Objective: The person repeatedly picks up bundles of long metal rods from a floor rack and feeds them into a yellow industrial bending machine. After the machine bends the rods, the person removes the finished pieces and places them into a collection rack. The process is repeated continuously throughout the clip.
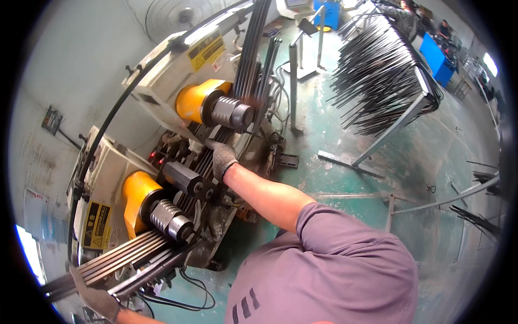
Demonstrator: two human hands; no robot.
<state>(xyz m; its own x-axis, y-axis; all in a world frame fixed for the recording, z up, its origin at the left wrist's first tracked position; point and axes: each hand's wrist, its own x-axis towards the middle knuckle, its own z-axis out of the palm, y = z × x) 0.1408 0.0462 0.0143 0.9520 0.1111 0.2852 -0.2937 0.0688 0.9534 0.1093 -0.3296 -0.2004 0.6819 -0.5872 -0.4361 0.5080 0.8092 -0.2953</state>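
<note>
Long, thin metal bars (127, 252) run side by side through a machine, from the lower left up to the top middle. My left hand (98, 301), in a grey-brown work glove, lies across the bars at the lower left, its fingers reaching over them. My right hand (222, 160), in a grey knit glove, is closed over the bars between two machine heads. Its fingertips are partly hidden. Above it sits a yellow head (197, 101) with a ridged steel cylinder (232, 112). Closer to my left hand is a second yellow head (141, 200) with a similar cylinder (171, 218).
A dark hexagonal steel block (183, 177) sits between the heads. A black hose (116, 108) arches over the machine. To the right, a metal rack (391, 129) carries many thin dark rods. Black cables (181, 302) hang below the machine. Another person (444, 29) is far off at upper right.
</note>
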